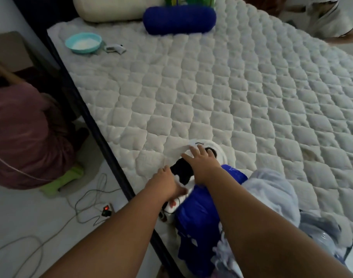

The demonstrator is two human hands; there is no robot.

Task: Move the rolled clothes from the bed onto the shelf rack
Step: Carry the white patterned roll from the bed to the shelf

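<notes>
- The person is leaning over the near left edge of the bed (211, 87), where a black-and-white rolled cloth (179, 170) is lying just beside a blue garment (195, 213) and a pile of pale clothes (272, 189).
- The right hand (201, 163) is resting on top of the roll with its fingers spread and straight, pressing down rather than gripping.
- The left hand (167, 182) is touching the roll's side nearest the bed edge. Blur is hiding whether its fingers are curling round the cloth.
- The roll is looking soft and light, so weight is probably posing no problem. Looseness is the likelier trouble, since rolled fabric is apt to start unwinding or sagging when lifted by one end.
- A two-handed hold is looking safest: one hand at each side, squeezing gently inward, or one underneath and one on top, pinning the loose outer flap.
- The white part under the right hand is seeming to spread flatter than the black part, so it may be needing gathering in first.
- The shelf rack is not showing in this view.
</notes>
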